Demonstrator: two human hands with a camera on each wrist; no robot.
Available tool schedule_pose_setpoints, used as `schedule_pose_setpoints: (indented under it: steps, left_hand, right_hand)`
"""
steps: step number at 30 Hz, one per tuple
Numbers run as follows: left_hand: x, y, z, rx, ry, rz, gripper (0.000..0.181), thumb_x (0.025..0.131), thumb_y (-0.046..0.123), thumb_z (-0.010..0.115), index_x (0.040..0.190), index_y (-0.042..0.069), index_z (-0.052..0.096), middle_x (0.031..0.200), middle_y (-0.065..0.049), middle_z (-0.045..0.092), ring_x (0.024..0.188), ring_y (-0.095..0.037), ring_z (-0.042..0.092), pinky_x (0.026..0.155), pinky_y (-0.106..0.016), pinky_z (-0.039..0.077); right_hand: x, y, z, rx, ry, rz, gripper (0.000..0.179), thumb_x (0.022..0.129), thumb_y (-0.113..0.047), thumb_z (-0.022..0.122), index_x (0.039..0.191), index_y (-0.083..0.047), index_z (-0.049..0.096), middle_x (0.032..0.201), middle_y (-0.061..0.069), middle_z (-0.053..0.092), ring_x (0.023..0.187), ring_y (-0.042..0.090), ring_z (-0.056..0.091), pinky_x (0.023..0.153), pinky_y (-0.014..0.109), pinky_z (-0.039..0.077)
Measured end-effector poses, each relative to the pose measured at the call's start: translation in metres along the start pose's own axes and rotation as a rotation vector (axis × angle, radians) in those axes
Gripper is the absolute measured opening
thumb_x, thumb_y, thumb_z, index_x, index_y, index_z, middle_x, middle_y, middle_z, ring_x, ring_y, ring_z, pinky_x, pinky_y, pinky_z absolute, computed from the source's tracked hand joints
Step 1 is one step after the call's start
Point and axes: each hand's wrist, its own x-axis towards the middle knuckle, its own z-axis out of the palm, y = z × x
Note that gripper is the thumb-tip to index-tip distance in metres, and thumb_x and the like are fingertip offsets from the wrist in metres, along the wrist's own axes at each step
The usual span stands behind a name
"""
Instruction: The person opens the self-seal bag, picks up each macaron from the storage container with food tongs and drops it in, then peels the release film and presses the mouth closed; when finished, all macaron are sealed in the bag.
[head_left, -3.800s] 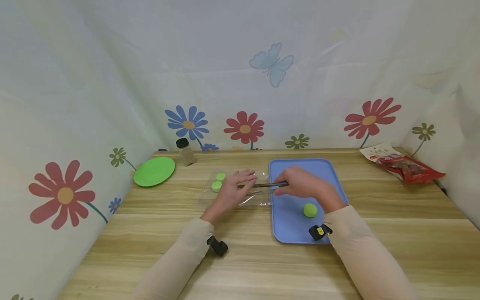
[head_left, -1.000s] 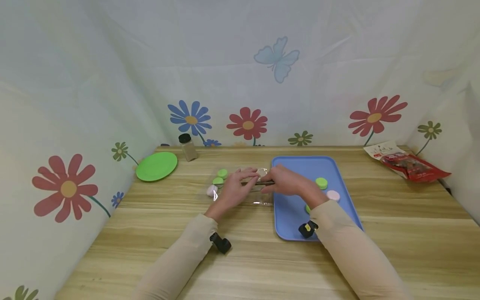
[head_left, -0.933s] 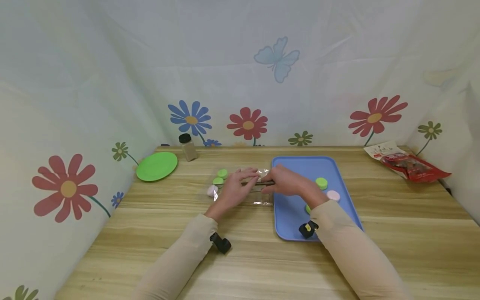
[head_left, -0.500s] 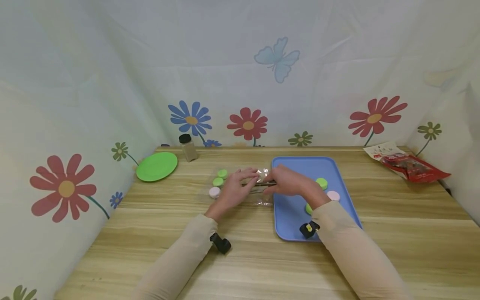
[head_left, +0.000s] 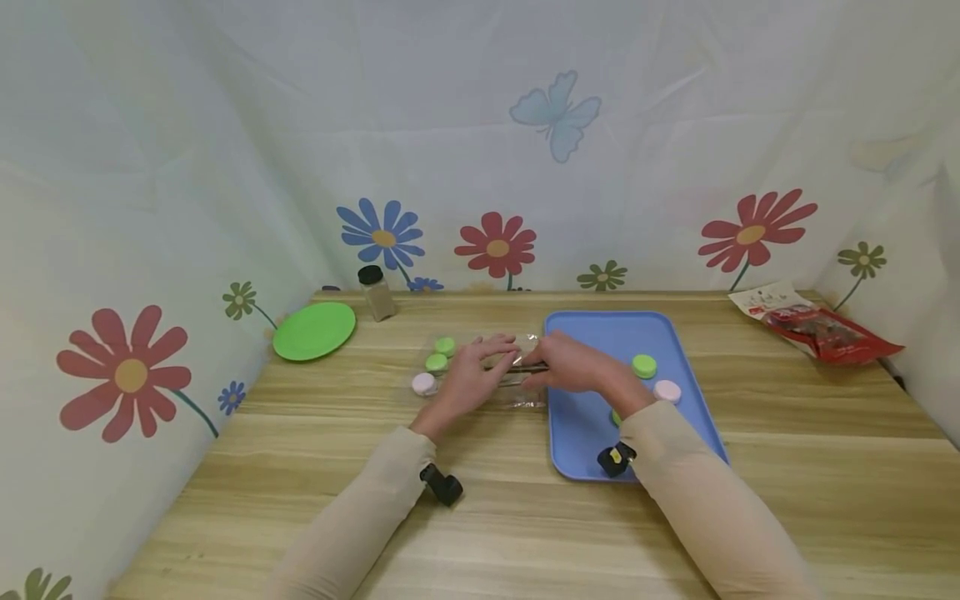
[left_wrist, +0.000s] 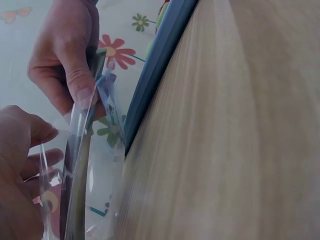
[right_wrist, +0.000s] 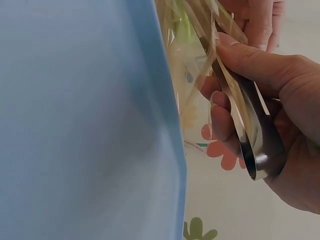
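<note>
Tongs (right_wrist: 245,102) run sideways, pointing to the left.

Passage lies between the blue tray (head_left: 600,329) and red packet (head_left: 821,329). The left hand (head_left: 468,377) (over the clear bag (head_left: 525,398)) obstructs overhead access.

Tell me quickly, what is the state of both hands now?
Left hand: open, at the clear bag.
Right hand: closed, holding the metal tongs.
</note>
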Motion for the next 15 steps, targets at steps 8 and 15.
schedule_pose_setpoints:
  steps: [8,15]
  left_hand:
    - [0.000,0.001,0.001,0.005,-0.007,-0.025,0.022,0.099,0.016,0.065,0.114,0.003,0.075,0.127,-0.013,0.067,0.127,-0.028,0.057,0.118,-0.046,0.028]
    - [0.002,-0.004,0.004,-0.013,-0.001,-0.049,0.024,0.099,0.018,0.066,0.115,0.003,0.074,0.128,-0.012,0.067,0.127,-0.025,0.058,0.119,-0.043,0.027]
  right_hand:
    - [-0.022,0.005,-0.009,0.012,0.020,0.018,0.032,0.091,-0.022,0.076,0.114,0.000,0.074,0.083,0.000,0.071,0.066,0.011,0.055,0.058,0.025,0.046]
    - [-0.073,0.023,-0.023,0.027,0.088,0.110,0.035,0.090,-0.019,0.077,0.117,0.003,0.072,0.079,-0.003,0.068,0.061,0.009,0.051,0.056,0.026,0.044]
